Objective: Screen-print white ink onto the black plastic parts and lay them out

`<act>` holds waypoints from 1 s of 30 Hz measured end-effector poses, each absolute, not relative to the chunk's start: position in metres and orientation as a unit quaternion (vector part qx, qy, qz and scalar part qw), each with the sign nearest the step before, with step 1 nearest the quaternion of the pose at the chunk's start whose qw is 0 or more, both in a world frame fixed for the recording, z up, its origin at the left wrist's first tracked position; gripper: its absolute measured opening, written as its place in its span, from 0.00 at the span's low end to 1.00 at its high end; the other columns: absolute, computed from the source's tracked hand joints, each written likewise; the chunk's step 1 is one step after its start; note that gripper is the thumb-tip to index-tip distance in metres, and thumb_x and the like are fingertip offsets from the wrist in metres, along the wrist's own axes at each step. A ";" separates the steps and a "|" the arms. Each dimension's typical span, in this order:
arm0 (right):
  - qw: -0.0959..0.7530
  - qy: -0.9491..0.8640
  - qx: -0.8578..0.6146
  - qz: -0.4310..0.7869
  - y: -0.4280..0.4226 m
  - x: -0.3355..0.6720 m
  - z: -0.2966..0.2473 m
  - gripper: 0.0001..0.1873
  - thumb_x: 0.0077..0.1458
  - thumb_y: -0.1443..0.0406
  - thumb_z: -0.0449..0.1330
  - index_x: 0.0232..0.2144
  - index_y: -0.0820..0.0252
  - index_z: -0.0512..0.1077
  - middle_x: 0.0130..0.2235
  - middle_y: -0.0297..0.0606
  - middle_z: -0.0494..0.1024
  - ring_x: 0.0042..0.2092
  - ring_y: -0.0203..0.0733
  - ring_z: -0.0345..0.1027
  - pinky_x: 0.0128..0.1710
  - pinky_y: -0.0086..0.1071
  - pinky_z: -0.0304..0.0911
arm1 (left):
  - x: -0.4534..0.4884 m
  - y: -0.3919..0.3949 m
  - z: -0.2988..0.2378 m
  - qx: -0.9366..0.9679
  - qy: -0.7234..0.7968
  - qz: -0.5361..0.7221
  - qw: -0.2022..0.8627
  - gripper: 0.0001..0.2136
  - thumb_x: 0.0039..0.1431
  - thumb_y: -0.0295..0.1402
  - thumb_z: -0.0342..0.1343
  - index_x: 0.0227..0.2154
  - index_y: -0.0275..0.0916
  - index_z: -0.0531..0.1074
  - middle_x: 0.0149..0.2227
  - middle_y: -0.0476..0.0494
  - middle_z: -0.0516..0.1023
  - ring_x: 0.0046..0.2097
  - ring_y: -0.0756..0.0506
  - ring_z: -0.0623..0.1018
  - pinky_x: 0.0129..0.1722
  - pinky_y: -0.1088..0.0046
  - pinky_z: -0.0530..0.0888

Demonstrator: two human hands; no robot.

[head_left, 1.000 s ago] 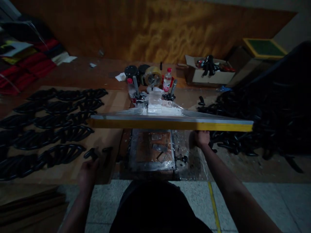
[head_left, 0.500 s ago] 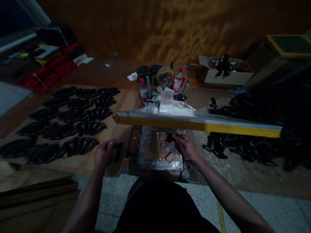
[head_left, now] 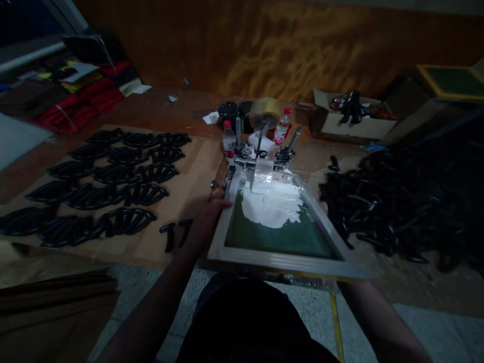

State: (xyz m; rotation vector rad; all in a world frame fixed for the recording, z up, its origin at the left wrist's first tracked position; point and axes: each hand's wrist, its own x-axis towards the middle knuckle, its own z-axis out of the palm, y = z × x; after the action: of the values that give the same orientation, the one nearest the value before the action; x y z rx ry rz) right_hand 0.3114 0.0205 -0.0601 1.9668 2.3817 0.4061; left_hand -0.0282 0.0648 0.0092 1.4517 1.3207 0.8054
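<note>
A screen printing frame [head_left: 282,258] with green mesh lies low and nearly flat in front of me, with white ink [head_left: 270,206] spread over the far part of its mesh. My left hand [head_left: 215,210] is closed at its left rail, the fingers dim and blurred. Little of my right hand [head_left: 324,207] shows past the right rail; the rest is hidden beneath the frame. A clear squeegee block [head_left: 263,174] stands at the ink's far edge. Beside my left forearm, two black curved handle-like pieces [head_left: 169,237] rest on cardboard.
Rows of black curved pieces [head_left: 88,197] cover the cardboard [head_left: 192,156] on the left. A large heap of them [head_left: 370,201] lies at right. Behind the frame stand metal hinge posts [head_left: 294,138], bottles [head_left: 282,126], black jars [head_left: 228,111] and a tape roll [head_left: 264,112]. An open carton [head_left: 355,126] sits back right.
The raised printing frame has swung down over the base plate. My left hand has let go of a black piece on the cardboard and moved right to the frame. The frame now covers most of my right hand.
</note>
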 end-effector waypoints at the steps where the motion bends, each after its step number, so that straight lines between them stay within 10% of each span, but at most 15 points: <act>1: -0.010 0.736 0.661 0.148 0.027 0.319 -0.053 0.23 0.62 0.67 0.44 0.35 0.73 0.78 0.33 0.44 0.82 0.33 0.38 0.74 0.33 0.31 0.71 | -0.033 0.057 -0.006 0.597 0.551 0.305 0.497 0.23 0.61 0.50 0.47 0.45 0.39 0.77 0.43 0.42 0.79 0.46 0.41 0.76 0.42 0.66 0.74; 7: -0.190 0.698 0.688 0.066 0.079 0.257 -0.010 0.31 0.54 0.60 0.63 0.58 0.65 0.66 0.61 0.54 0.65 0.57 0.56 0.63 0.53 0.45 0.64 | -0.030 0.039 -0.088 0.581 0.562 0.255 0.530 0.34 0.58 0.44 0.53 0.65 0.35 0.58 0.32 0.46 0.76 0.33 0.45 0.75 0.37 0.67 0.73; 14: 0.027 0.798 0.592 -0.106 0.053 0.210 -0.017 0.10 0.58 0.69 0.54 0.40 0.62 0.73 0.41 0.47 0.77 0.44 0.47 0.68 0.43 0.34 0.61 | -0.031 0.045 -0.108 0.585 0.557 0.239 0.539 0.30 0.60 0.42 0.52 0.63 0.36 0.60 0.39 0.41 0.79 0.40 0.42 0.78 0.43 0.63 0.75; 30: -0.087 0.847 0.507 -0.133 0.020 0.217 -0.035 0.17 0.58 0.67 0.55 0.49 0.60 0.74 0.43 0.44 0.79 0.45 0.47 0.70 0.43 0.36 0.64 | -0.028 0.042 -0.085 0.545 0.559 0.268 0.564 0.30 0.56 0.42 0.56 0.59 0.34 0.65 0.30 0.45 0.76 0.33 0.44 0.76 0.34 0.68 0.74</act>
State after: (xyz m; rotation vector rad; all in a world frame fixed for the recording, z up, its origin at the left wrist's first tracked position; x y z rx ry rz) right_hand 0.2165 0.0197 -0.0350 1.6895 2.8193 -0.4435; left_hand -0.0280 0.0420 -0.0850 1.2834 1.3162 0.6300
